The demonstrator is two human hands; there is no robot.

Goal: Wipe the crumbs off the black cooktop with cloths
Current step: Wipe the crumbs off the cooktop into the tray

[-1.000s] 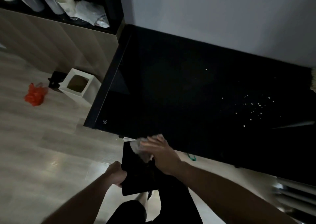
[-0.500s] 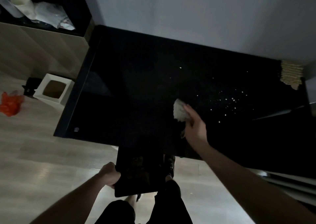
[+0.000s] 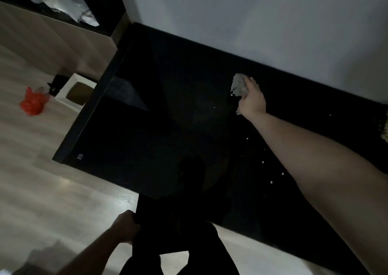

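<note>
Cooktop (image 3: 159,127) crumbs (image 3: 271,182), right hand (image 3: 252,100) gripping pale cloth (image 3: 238,84), left hand (image 3: 126,225) clutching dark tray (image 3: 159,228)

The cooktop (image 3: 168,117) fills the frame's centre, below the wall (image 3: 252,12). A cloth (image 3: 238,84) lies on it at upper right, crumbs (image 3: 270,182) lower right. A box (image 3: 76,92) stands on the floor (image 3: 31,190) at left.

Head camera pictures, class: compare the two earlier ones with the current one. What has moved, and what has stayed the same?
The right hand carried its pale cloth from the dark tray at the front edge out across the black cooktop, towards the wall. Fewer crumbs show near the arm than before. The left hand kept hold of the tray's left edge throughout.
</note>
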